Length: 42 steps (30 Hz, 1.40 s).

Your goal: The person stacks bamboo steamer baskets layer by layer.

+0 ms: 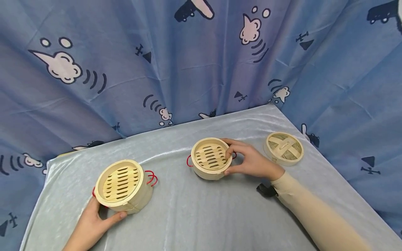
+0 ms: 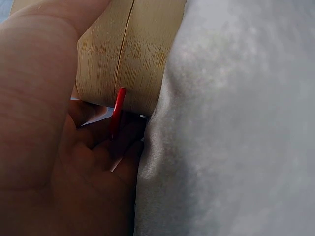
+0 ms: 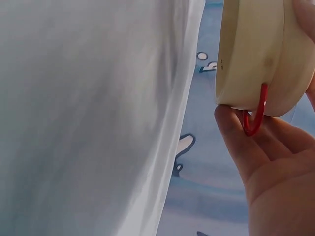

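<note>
holding a left bamboo steamer [image 1: 141,199] and a right bamboo steamer [image 1: 207,175] well apart

the left hand [image 1: 92,221] grips the left bamboo steamer at its near side, thumb on the outer wall, fingers curled behind it around a red handle [image 2: 117,113]. its round open top shows a slatted floor [image 1: 121,184], and more red loops curve out at the right of the wall.

the right hand [image 1: 251,161] pinches the right bamboo steamer by its right wall, a finger over the rim, thumb outside. this one too is open above a slatted floor; the right wrist view shows a gap between it and the pale cloth [image 1: 188,223].

a round bamboo lid [image 1: 284,146] with crossed bands lies on the cloth, right of both steamers.
</note>
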Tool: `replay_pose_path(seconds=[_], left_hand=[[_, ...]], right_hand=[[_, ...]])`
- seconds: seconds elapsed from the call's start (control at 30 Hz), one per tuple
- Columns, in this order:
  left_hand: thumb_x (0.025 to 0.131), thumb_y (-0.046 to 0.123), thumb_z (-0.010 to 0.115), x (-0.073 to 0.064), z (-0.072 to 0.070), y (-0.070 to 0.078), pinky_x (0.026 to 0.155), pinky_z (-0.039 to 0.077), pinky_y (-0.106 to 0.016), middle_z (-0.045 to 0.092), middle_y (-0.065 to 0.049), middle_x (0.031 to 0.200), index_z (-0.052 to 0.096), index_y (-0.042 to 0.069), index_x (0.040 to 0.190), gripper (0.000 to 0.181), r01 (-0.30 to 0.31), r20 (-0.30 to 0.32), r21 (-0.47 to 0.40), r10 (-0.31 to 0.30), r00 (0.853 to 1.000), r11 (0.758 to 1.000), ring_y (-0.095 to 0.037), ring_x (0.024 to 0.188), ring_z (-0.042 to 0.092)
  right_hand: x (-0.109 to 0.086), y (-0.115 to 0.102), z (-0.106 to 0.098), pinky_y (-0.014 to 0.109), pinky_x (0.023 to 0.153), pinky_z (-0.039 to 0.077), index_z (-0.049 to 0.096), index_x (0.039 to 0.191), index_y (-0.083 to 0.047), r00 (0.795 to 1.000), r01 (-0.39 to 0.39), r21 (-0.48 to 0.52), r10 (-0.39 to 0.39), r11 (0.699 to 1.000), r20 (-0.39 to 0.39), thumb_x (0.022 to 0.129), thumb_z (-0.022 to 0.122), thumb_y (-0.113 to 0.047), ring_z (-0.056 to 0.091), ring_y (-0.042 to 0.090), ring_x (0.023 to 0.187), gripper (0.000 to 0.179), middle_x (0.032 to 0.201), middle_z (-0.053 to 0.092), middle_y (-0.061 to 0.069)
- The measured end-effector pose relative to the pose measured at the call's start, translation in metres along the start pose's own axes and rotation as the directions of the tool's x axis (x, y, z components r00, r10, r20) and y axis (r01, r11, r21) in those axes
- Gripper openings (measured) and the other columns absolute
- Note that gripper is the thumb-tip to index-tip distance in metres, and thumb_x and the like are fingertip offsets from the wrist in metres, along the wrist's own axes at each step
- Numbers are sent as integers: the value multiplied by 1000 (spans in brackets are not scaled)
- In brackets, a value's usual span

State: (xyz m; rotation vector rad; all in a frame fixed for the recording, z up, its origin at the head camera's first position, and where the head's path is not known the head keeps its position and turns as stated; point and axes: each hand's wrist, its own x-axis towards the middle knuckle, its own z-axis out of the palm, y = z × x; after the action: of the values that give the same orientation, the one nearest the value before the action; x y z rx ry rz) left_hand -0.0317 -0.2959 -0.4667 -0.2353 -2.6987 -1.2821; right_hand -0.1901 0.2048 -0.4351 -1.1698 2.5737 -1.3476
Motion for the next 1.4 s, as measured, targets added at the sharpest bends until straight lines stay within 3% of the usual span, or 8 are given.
replay_pose_path(seconds=[0.37,0.47,0.77,1.17,1.4], left_hand=[[69,14,92,-1,-3,17,101,26,-6,48,-2,141,34,23,154,103,11,-8,4,-11,1000,1000,4,128,38],[69,14,93,0,-4,13,101,26,-6,47,-2,142,33,23,154,104,9,-14,4,-9,1000,1000,4,129,37],[67,24,94,1,0,-21,103,22,-6,42,5,148,28,35,155,111,23,-13,49,-22,1000,999,1,134,33],[68,30,94,-2,2,-25,103,20,-4,39,4,150,26,35,156,111,44,-12,62,-44,999,997,1,136,31],[66,27,95,0,0,-24,105,20,-6,40,4,150,28,33,156,112,20,-26,47,-19,999,999,-1,137,32]], right_hand=[[22,-15,19,44,84,46,61,94,-28,999,40,92,-42,995,15,68,92,-38,41,17,137,41,149,47,1],[32,-26,25,43,85,46,61,94,-26,998,58,101,-60,993,14,69,92,-36,42,19,136,41,148,47,2],[52,-64,36,51,79,45,62,92,-8,990,132,176,-139,976,31,66,94,-14,48,34,129,41,145,47,20],[66,-75,43,48,76,46,62,92,-8,983,169,170,-178,971,39,67,94,-16,53,31,116,42,144,49,19],[76,-84,44,35,74,46,61,92,-9,977,199,176,-209,964,40,67,94,-14,55,21,101,42,143,49,19]])
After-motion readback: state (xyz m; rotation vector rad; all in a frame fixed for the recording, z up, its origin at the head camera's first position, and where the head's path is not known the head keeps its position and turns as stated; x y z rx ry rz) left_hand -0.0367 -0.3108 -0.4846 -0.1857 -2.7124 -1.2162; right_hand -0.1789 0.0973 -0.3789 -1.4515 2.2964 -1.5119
